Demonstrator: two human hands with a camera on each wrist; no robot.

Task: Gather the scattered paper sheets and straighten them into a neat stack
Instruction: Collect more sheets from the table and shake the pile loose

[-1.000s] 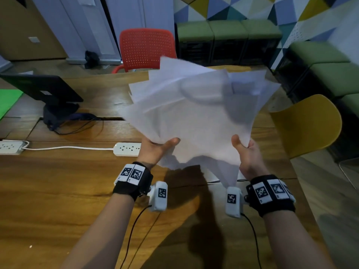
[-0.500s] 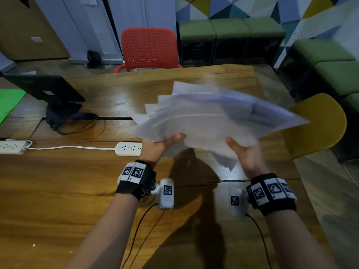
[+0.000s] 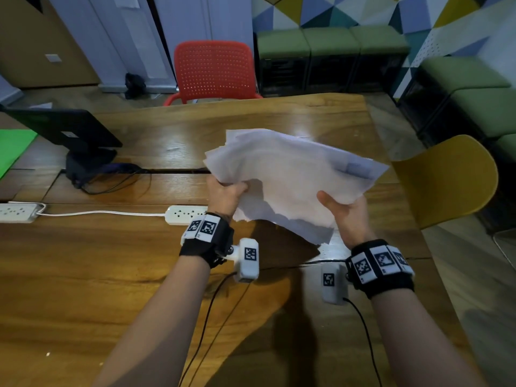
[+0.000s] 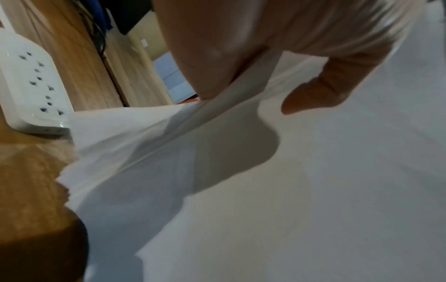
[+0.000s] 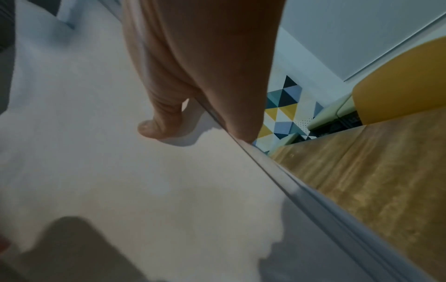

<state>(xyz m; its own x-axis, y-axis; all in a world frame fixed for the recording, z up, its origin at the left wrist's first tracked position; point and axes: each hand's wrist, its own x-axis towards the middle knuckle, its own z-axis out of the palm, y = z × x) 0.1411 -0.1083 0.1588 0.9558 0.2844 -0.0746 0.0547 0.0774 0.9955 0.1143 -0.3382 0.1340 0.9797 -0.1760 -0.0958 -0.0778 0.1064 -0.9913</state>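
Observation:
A loose bundle of white paper sheets [image 3: 290, 174] hangs above the wooden table [image 3: 111, 275], its edges uneven and fanned. My left hand [image 3: 226, 191] grips the bundle's left edge, thumb on top. My right hand [image 3: 343, 210] holds the right near edge, thumb over the top sheet, fingers hidden beneath. In the left wrist view the thumb presses on the sheets [image 4: 289, 190]. The right wrist view shows the thumb lying on the top sheet [image 5: 96, 171], with the stacked edges beside it.
A white power strip [image 3: 184, 215] lies just left of my left hand, a second strip [image 3: 16, 212] at the far left. A black monitor [image 3: 64, 129] stands back left. A red chair [image 3: 215, 71] sits behind the table, a yellow chair [image 3: 446, 177] at the right.
The sheets have come down from upright and spread wide to lying flatter and closer together. Both hands have shifted their hold along the edges, and the bundle is more compact.

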